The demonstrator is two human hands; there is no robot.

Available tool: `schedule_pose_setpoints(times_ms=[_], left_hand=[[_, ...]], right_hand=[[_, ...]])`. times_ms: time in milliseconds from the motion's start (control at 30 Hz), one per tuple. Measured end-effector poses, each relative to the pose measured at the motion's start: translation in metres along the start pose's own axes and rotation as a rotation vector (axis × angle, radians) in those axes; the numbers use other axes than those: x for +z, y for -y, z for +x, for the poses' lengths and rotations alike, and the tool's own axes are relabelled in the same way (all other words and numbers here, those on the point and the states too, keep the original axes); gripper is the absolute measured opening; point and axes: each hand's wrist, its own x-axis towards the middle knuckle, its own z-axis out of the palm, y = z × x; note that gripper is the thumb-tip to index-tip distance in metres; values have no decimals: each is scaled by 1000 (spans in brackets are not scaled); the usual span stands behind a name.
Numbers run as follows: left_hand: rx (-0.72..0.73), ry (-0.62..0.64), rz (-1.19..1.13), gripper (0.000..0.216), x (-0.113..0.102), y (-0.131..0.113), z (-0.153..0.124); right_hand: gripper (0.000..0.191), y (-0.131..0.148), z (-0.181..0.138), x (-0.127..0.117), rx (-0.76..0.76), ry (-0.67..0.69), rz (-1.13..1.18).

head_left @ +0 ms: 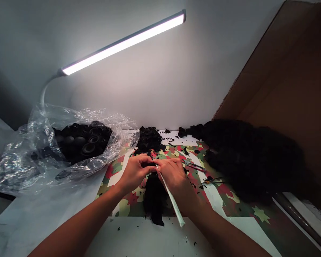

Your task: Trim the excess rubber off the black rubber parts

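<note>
Grey wall (149, 92) behind, lit by a long white tube lamp (125, 43); below, in the head view, a red-and-green camouflage-patterned sheet (232, 194). Over it the right hand (173, 175) grips a slim white stick-shaped tool (174, 204), its tip meeting the left hand (135, 172), whose fingertips nearly close; what they pinch cannot be told. Beneath lie soft black scraps (155, 196). Leftward, a clear plastic bag (13, 167) holds round black parts (75, 141); rightward rises a large black heap (251, 157).

A white table (139, 237) carries a patterned sheet (124, 207) and a clear bag (14, 167).
</note>
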Motion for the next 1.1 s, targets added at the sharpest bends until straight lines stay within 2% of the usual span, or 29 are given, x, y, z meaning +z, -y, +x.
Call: schedule_pose_setpoints(times_ms=[67, 133, 267, 400, 500, 633, 767, 967, 1100], left_hand=[[3, 13, 9, 3, 1, -3, -2], [3, 23, 13, 5, 2, -6, -5], [-53, 24, -83, 9, 4, -9, -6], [-102, 34, -192, 13, 3, -5, -4], [-73, 26, -187, 11, 2, -2, -3], [-9, 6, -90, 7, 3, -2, -3], [-12, 15, 3, 4, 4, -3, -3], [14, 26, 84, 9, 3, 0, -3], [-18, 60, 97, 9, 2, 1, -4]], right_hand=[[21, -9, 0, 1, 62, -11, -43], [18, -24, 0, 0, 194, -32, -4], [11, -43, 0, -8, 501, -58, 299], [21, -38, 2, -14, 585, -105, 559], [19, -31, 2, -17, 568, -62, 680], [16, -25, 1, -23, 471, 46, 723], [14, -20, 0, -24, 369, 130, 658], [13, -19, 0, -23, 268, 154, 577], [11, -20, 1, -24, 210, 164, 545]])
